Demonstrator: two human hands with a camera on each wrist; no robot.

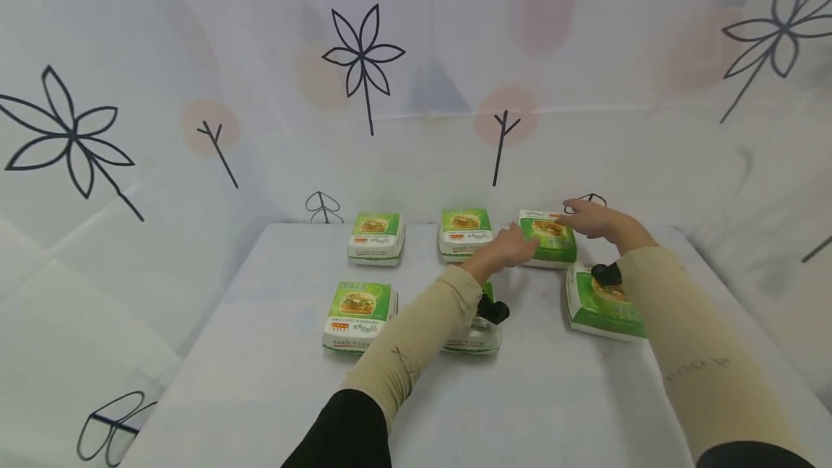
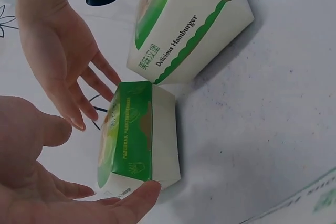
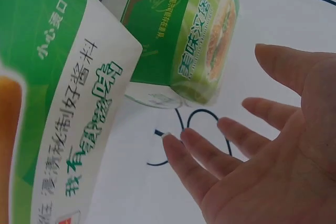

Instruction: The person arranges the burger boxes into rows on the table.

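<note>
Between my two hands is a green-and-white hamburger box, the back right one, tilted a little from the row. My left hand is at its left side, fingers spread; in the left wrist view a fingertip overlaps the end of the box, and I cannot tell if it touches. At the far right side, my right hand has loosely extended fingers, and in the right wrist view they stand apart from the box. Under my right forearm sits another hamburger box, partly hidden by the sleeve.
Further hamburger boxes stand on the white table: back left, back middle and front left. My left forearm mostly covers the front middle box. A patterned cloth hangs behind the table.
</note>
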